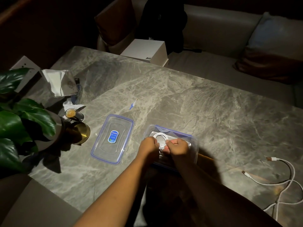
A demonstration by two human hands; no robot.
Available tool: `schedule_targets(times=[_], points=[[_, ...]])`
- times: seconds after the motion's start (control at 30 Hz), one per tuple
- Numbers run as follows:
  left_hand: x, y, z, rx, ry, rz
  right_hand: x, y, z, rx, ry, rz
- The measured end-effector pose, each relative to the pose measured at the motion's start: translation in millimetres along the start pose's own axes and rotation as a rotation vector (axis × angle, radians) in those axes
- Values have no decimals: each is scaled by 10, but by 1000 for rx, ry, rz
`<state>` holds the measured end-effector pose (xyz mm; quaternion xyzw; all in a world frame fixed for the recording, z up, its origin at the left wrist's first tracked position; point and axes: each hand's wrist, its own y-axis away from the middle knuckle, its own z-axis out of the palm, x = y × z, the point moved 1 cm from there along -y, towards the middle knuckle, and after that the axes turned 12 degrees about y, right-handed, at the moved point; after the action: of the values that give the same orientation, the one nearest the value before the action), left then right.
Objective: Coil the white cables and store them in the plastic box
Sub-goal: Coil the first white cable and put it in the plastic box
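Both hands — left hand [148, 145], right hand [177, 147] — closed on a coiled white cable [161, 137], held over the open plastic box [194, 145] on the worktop [196, 104]. Lid [113, 139] just beside, left — second white cable [285, 182] loose, well right.

Two bare forearms come in from the near edge, with no sleeve, cuff or glove visible anywhere along them. The left hand [148, 147] and the right hand [177, 149] carry no ring, watch or band, as far as the dim light allows one to tell. The left forearm is lit along its upper side; the right forearm lies mostly in shadow, so its surface detail is hard to make out. The fingers [174, 141] are curled and lit brightest at the knuckles.
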<state>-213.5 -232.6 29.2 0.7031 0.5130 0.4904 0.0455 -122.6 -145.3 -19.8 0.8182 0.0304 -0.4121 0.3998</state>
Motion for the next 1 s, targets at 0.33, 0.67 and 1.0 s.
schedule_targets(times=[0.33, 0.67, 1.0], points=[[66, 43, -31, -20, -62, 52, -54, 17, -31, -46, -46, 57], [401, 412, -193, -23, -96, 261, -307, 504, -461, -54, 117, -40], [724, 937, -135, -90, -354, 533, -390, 1122, -1211, 120, 585, -322]])
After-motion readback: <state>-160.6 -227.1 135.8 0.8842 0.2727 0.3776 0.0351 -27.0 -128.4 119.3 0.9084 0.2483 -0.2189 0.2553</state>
